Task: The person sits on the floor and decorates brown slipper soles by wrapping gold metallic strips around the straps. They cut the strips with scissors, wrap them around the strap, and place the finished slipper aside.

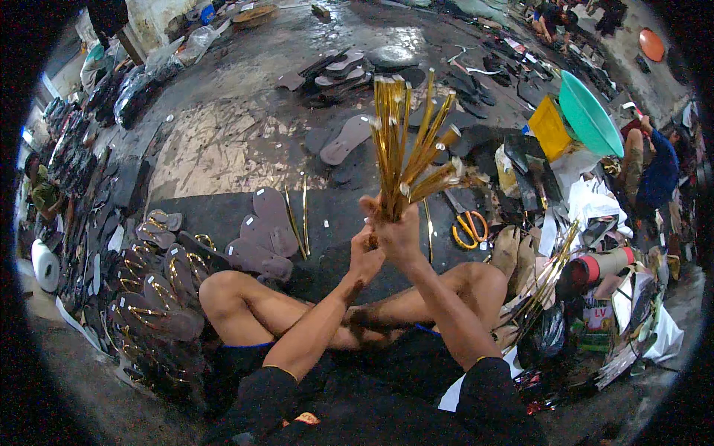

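Note:
My right hand (399, 232) is wrapped round a fanned bundle of shiny gold straps (394, 141) with whitish tips, held upright in front of me. Just below and left of it, my left hand (365, 254) is closed against the bundle's lower end; whatever its fingers pinch is hidden. Loose gold strips (305, 212) lie on the dark mat between my hands and some dark sandal soles (271, 221). Orange-handled scissors (469, 229) rest on the mat to the right of the bundle.
Sandals with gold straps (167, 286) are heaped at my left. More soles (346, 140) lie ahead. On the right stand a green basin (590, 113), a yellow container (550, 128) and more gold strips (547, 275). Other people (658, 167) sit at the far right and left edges.

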Demonstrator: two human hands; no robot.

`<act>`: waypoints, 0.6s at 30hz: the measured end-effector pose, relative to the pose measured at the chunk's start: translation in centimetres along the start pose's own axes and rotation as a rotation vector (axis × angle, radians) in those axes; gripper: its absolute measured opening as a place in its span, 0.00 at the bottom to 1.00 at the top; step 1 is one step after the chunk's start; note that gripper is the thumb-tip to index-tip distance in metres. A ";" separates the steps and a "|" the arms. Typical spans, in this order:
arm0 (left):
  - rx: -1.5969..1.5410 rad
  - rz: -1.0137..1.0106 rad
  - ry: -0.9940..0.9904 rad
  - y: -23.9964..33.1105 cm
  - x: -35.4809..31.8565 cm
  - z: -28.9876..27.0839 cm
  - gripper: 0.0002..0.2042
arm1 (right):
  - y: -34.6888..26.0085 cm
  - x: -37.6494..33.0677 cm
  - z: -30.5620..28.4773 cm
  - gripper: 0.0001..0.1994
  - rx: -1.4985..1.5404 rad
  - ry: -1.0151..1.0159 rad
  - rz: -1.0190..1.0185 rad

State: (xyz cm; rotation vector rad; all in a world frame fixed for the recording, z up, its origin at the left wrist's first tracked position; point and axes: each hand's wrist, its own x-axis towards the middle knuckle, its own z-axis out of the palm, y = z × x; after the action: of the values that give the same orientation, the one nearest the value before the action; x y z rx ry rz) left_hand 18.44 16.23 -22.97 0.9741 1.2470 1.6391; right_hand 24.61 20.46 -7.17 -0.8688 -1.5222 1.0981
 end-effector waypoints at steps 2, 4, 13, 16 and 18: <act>0.423 0.040 0.072 -1.2 -1.0 -0.9 0.10 | 0.4 1.9 0.0 0.12 -0.009 -0.003 0.220; 0.399 -0.044 -0.013 2.0 -2.1 0.3 0.11 | 2.4 5.5 -0.8 0.12 0.061 0.060 0.247; 0.180 -0.785 -0.466 6.0 -1.0 -2.4 0.17 | 17.9 3.0 -3.3 0.10 0.609 -0.336 0.955; 0.257 -0.493 -0.352 8.8 -1.6 -1.3 0.13 | 11.4 7.9 -4.8 0.16 0.653 0.091 0.683; 0.386 -0.056 -0.124 8.4 -2.0 -0.3 0.13 | 4.9 9.6 -4.9 0.19 0.411 0.179 0.525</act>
State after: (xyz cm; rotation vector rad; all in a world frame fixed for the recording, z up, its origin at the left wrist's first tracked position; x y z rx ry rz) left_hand 17.47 12.95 -15.04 1.2408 1.5222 1.2975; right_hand 27.31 31.90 -8.44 -1.0674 -0.8871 1.5933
